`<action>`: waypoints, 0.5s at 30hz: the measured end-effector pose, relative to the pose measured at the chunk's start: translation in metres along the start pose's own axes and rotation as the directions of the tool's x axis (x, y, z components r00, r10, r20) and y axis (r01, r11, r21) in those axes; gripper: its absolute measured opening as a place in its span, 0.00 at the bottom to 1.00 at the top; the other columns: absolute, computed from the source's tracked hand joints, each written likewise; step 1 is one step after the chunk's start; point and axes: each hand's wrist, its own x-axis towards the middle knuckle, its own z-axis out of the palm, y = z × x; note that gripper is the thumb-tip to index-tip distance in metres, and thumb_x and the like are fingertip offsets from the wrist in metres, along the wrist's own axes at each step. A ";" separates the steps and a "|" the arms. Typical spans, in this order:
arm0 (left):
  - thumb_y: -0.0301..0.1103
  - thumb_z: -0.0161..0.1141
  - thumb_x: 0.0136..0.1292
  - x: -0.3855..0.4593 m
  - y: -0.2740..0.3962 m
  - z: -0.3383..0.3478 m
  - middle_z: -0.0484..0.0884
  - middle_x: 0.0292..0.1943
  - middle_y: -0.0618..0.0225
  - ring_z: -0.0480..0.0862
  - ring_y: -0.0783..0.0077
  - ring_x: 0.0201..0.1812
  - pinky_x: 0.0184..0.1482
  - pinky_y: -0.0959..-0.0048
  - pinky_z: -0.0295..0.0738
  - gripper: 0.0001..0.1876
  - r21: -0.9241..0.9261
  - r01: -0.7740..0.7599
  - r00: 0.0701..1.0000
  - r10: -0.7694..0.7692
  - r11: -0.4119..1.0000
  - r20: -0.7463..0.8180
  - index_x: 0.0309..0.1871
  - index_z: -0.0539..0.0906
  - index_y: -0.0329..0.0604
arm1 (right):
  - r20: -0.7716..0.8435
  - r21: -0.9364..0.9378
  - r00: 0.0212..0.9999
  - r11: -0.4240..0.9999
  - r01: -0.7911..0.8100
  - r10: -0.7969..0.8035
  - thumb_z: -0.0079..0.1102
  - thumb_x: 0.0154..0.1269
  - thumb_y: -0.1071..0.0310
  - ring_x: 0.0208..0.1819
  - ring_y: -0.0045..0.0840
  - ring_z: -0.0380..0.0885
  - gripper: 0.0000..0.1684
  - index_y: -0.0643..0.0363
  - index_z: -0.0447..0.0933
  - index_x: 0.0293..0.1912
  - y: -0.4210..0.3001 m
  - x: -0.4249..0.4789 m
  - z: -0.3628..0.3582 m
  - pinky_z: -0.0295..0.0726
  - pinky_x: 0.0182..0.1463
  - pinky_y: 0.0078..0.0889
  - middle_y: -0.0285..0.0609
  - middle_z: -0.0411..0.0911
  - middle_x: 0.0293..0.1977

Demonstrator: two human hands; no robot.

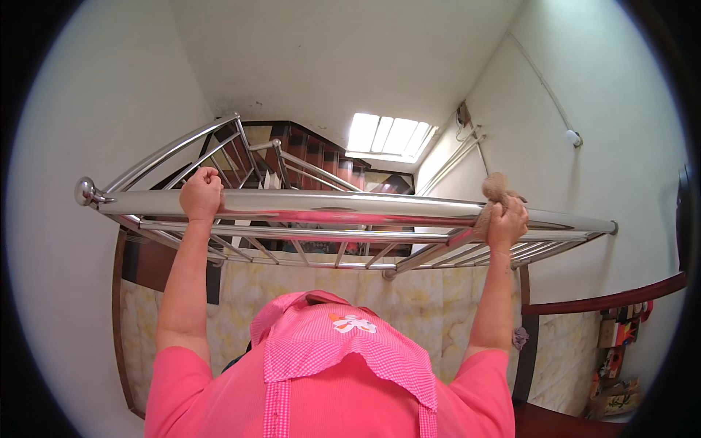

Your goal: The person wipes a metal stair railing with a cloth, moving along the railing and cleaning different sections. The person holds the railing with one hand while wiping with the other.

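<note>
A polished stainless steel stair railing [339, 203] runs across in front of me, its thick top rail at hand height. My right hand [507, 222] grips a tan cloth [495, 187] bunched against the top rail, right of the middle; part of the cloth hangs down the near side. My left hand [201, 195] rests at the rail's left part with its fingers curled; whether it touches the rail or holds anything is hidden by the hand's back. Thinner bars and slanting posts lie below the top rail.
Beyond the railing a stairwell drops to reddish-brown steps [328, 164] beside a bright window [389, 137]. A round metal end cap [85, 191] sticks out at left. At lower right are a dark red wooden edge [608, 298], a crumpled cloth [521, 338] and boxes [610, 334].
</note>
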 end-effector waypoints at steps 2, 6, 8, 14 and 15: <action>0.36 0.57 0.58 -0.001 -0.003 0.000 0.87 0.24 0.72 0.87 0.67 0.28 0.33 0.67 0.79 0.07 0.007 -0.003 1.000 0.003 1.000 -0.018 0.35 0.86 0.53 | 0.166 -0.033 0.986 0.999 -0.018 0.024 0.54 0.60 0.53 0.63 0.36 0.69 0.22 0.48 0.80 0.52 -0.059 -0.005 -0.028 0.62 0.67 0.50 0.37 0.77 0.56; 0.36 0.57 0.59 -0.004 -0.002 0.000 0.87 0.24 0.72 0.86 0.66 0.28 0.33 0.66 0.78 0.07 0.012 -0.006 0.999 0.006 1.000 -0.033 0.35 0.86 0.53 | 0.371 0.065 0.916 0.988 0.137 -0.151 0.57 0.56 0.58 0.59 0.35 0.72 0.20 0.49 0.80 0.48 -0.159 -0.029 -0.073 0.61 0.65 0.49 0.37 0.79 0.52; 0.36 0.57 0.59 -0.004 0.004 -0.001 0.87 0.24 0.72 0.86 0.66 0.28 0.33 0.66 0.78 0.07 0.004 -0.015 0.999 0.016 1.000 -0.036 0.35 0.86 0.53 | 0.175 0.270 0.919 0.915 0.300 -0.353 0.59 0.53 0.60 0.57 0.36 0.72 0.20 0.50 0.80 0.48 -0.178 -0.053 -0.049 0.63 0.62 0.49 0.38 0.78 0.51; 0.37 0.55 0.60 -0.004 0.002 0.000 0.87 0.25 0.72 0.87 0.65 0.29 0.34 0.66 0.78 0.08 -0.018 0.008 1.000 -0.008 1.000 -0.026 0.36 0.85 0.53 | -0.158 0.526 0.753 0.591 0.612 -0.639 0.65 0.50 0.57 0.54 0.38 0.69 0.25 0.52 0.75 0.49 -0.298 -0.113 -0.046 0.65 0.55 0.49 0.40 0.73 0.50; 0.37 0.55 0.61 -0.004 0.001 0.000 0.87 0.25 0.72 0.87 0.65 0.29 0.34 0.66 0.78 0.08 -0.016 0.007 1.000 -0.007 1.000 -0.022 0.36 0.85 0.53 | -0.177 0.545 0.725 0.547 0.635 -0.665 0.65 0.50 0.57 0.55 0.38 0.69 0.25 0.52 0.75 0.49 -0.315 -0.119 -0.046 0.65 0.55 0.48 0.39 0.73 0.51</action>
